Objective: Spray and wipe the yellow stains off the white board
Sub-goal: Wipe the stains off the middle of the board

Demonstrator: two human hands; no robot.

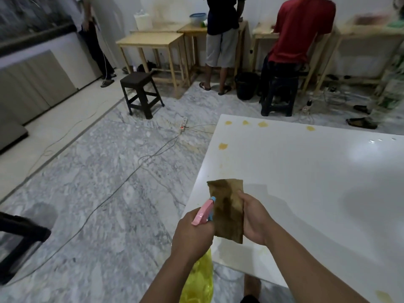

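A large white board [306, 182] fills the right half of the view. Several yellow stains [223, 146] dot its far left corner and far edge, and one more stain [382, 295] shows at the near right. My left hand [192, 232] grips a spray bottle [202, 212] with a pink and blue head and a yellow body hanging below the board's near corner. My right hand [255, 219] holds up a brown, damp-looking cloth [228, 209] over the board's near left corner. The bottle's nozzle points at the cloth.
The marble floor [98, 182] to the left carries cables and a power strip [183, 124]. A dark stool [141, 92] stands beyond. Other people stand at wooden tables [150, 40] along the far wall. A black bucket [246, 85] and a second stool [278, 97] stand behind the board.
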